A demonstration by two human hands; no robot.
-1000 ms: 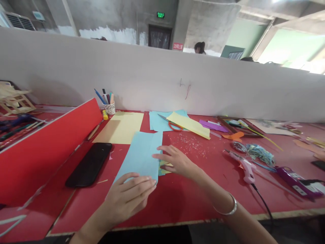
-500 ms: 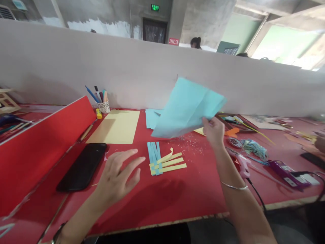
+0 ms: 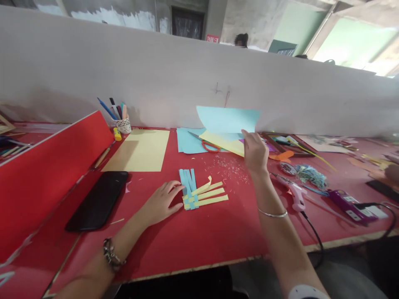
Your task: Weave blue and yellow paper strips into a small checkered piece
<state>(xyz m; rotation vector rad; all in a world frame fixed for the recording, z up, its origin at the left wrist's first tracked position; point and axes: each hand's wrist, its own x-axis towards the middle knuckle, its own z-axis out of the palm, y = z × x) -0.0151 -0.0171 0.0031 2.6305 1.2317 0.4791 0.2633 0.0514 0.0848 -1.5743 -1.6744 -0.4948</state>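
Pinched in my right hand (image 3: 256, 153) is a sheet of light blue paper (image 3: 229, 118), raised over the back of the table. Beneath it lie a yellow sheet (image 3: 222, 142), scissors with red handles (image 3: 210, 146) and more blue paper (image 3: 183, 143). My left hand (image 3: 165, 201) rests low over the red table, fingers apart, its fingertips at the left edge of a small woven piece of blue and yellow paper strips (image 3: 191, 202). The strips' loose ends spread upward and to the right. Whether the fingertips press on the weave I cannot tell.
On the left are a black phone (image 3: 97, 201), a yellow sheet (image 3: 140, 149), a pen cup (image 3: 124, 124) and a red board (image 3: 59, 166). To the right lie a pink glue gun (image 3: 293, 193), yarn (image 3: 311, 176) and a purple power strip (image 3: 350, 205). A white partition (image 3: 149, 79) stands behind.
My right hand has moved the blue sheet back and tilted it, uncovering the scissors and yellow sheet. My left hand has come down and right to the woven strips.
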